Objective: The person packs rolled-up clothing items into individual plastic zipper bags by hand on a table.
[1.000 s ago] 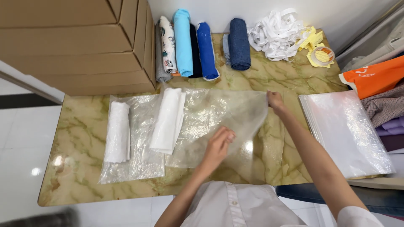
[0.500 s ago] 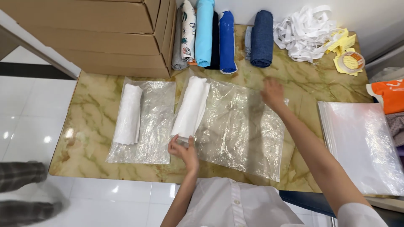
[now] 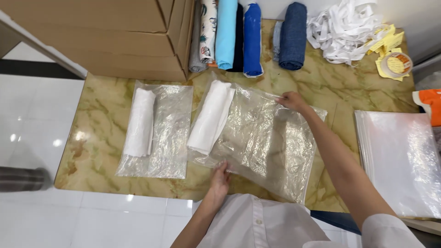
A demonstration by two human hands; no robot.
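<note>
A clear plastic bag (image 3: 262,142) lies spread on the marble table (image 3: 340,87), with a rolled white cloth (image 3: 211,117) at its left end. My left hand (image 3: 220,179) pinches the bag's near edge below the roll. My right hand (image 3: 291,100) presses on the bag's far edge. To the left lies a second clear bag (image 3: 170,133) with another rolled white cloth (image 3: 140,121) on it, touched by neither hand.
Cardboard boxes (image 3: 105,36) stand at the back left. Several rolled garments (image 3: 243,36) line the back edge, beside a heap of white strips (image 3: 344,30) and a tape roll (image 3: 397,63). A stack of clear bags (image 3: 404,160) lies at the right, orange fabric (image 3: 429,104) beyond.
My left hand has slid from the roll's near end to the bag's near edge. My right hand stays on the far edge, and the bag lies flatter.
</note>
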